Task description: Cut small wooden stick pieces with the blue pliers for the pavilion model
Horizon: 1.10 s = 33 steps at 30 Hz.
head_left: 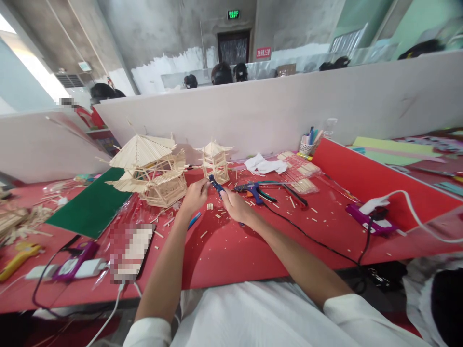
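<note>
My right hand (235, 205) is closed around a dark blue hand tool (216, 185) that looks like pliers. Close to its tip, my left hand (196, 195) is closed with the fingertips pinched; what they hold is too small to make out. Behind my hands stands a small pavilion model (215, 164) of thin wooden sticks. A larger stick pavilion (144, 168) with a wide roof is left of my left hand. To the right of my right hand lies a blue glue gun (256, 193), beside tools with green and red-black handles.
Stick offcuts litter the red tabletop (224, 262). Bagged sticks (304, 178) and white tissue (265, 165) lie at the back. A phone (133, 253), a green board (88, 202) and a yellow-handled tool (20, 258) are left; a purple power strip (372, 219) with cables is right.
</note>
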Each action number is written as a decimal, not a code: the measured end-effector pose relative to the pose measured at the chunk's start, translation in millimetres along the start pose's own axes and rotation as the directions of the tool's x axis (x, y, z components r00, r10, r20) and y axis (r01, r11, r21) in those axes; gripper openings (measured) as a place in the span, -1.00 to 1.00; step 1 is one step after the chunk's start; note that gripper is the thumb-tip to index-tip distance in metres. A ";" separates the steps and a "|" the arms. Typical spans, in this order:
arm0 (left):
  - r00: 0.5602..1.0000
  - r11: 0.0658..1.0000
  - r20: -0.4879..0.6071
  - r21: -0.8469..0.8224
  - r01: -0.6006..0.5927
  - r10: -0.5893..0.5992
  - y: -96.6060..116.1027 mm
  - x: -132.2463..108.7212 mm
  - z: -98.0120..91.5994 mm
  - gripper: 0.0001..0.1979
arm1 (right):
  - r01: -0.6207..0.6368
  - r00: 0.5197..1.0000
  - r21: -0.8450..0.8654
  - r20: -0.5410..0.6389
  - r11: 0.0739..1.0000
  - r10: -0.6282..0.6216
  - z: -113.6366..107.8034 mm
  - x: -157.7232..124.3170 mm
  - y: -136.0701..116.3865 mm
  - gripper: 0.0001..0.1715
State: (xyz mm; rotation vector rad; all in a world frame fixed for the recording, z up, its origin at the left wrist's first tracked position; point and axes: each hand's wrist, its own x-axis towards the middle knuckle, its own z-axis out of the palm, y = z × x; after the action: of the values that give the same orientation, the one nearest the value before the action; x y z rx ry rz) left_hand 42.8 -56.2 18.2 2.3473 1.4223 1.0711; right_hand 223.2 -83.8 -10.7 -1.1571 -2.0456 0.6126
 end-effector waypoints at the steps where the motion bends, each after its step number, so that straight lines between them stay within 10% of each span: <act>1: 1.000 1.000 -0.006 -0.024 0.006 -0.006 -0.4 0.4 0.4 -0.71 | 0.002 1.000 0.013 -0.007 1.000 -0.002 0.0 0.6 -0.4 -0.51; 9: 0.999 0.970 0.011 -0.240 0.037 -0.035 -4.7 1.9 2.9 -0.58 | 0.028 0.999 0.163 -0.030 0.986 -0.023 -5.3 5.4 4.8 -0.53; 33: 0.998 0.998 -0.008 -0.038 -0.057 0.057 -9.1 1.1 5.0 -0.68 | 0.054 0.999 -0.073 0.010 0.996 -0.053 -11.0 0.6 1.7 -0.54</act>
State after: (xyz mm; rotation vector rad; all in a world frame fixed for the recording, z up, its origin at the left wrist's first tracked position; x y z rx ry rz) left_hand 40.1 -49.6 10.6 2.3729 1.3321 1.1122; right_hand 232.4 -81.8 -4.6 -1.1392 -2.1145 0.5213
